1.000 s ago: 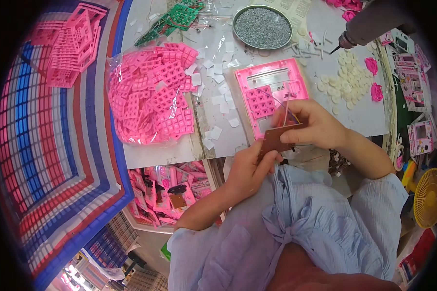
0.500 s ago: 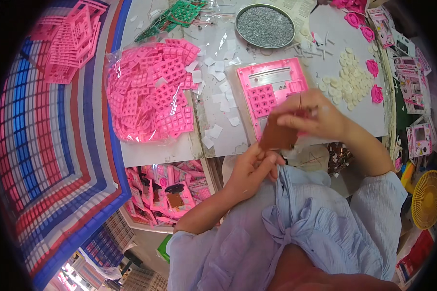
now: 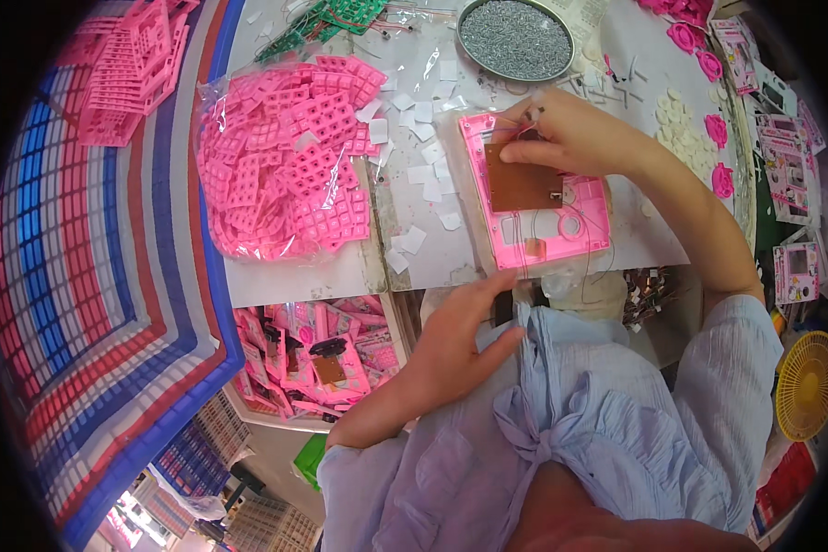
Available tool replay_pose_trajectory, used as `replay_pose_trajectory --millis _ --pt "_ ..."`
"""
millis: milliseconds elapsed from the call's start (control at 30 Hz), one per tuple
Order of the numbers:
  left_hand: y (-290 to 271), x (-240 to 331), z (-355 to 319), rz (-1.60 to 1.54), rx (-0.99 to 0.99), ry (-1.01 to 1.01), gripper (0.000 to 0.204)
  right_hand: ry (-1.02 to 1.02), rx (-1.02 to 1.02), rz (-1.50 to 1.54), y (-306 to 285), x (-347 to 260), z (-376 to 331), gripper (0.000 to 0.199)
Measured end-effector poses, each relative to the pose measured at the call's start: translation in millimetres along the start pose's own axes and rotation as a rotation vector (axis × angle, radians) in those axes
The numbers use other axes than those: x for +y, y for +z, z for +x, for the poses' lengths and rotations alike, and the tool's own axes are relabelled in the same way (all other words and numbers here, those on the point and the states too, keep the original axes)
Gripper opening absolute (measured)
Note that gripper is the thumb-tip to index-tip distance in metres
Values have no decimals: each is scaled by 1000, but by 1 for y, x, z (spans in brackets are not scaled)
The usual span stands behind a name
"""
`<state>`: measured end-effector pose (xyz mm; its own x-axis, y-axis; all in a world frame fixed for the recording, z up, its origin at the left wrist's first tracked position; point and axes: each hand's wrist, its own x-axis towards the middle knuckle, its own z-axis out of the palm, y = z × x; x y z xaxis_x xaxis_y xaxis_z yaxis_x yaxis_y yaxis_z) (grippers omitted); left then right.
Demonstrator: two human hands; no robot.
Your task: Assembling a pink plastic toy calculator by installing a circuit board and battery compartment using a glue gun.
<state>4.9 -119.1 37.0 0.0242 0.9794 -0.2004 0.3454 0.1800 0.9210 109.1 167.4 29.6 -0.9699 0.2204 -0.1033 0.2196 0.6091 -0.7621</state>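
A pink plastic casing (image 3: 591, 241) lies on the table in front of me. My right hand (image 3: 547, 129) grips a brown circuit board (image 3: 524, 187) by its far side and holds it over the casing, covering the casing's keypad. Thin wires run from the board across the casing's near part, where a small brown square piece (image 3: 534, 247) shows. Some of my right fingers are hidden behind the board. Near the casing's front edge, my left hand (image 3: 465, 336) is open with its fingers spread, holding nothing.
Left of the casing sits a clear bag of pink keypads (image 3: 294, 170), with white paper squares (image 3: 420, 175) scattered beside it. A round tin of small metal screws (image 3: 515, 41) stands behind. Cream discs (image 3: 685, 133) lie at right. Below the table edge is a box of pink parts (image 3: 294, 377).
My right hand has carried the brown circuit board away from my body, over the casing. My left hand has let go of the board's side and spread its fingers. The view has shifted slightly.
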Motion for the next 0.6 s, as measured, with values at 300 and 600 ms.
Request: replay_pose_trajectory --millis 300,600 --pt "-17 -9 9 22 81 -22 54 34 -108 -9 -6 -6 6 29" --pt "-21 -7 22 101 160 32 41 -6 -73 -194 5 -13 8 24"
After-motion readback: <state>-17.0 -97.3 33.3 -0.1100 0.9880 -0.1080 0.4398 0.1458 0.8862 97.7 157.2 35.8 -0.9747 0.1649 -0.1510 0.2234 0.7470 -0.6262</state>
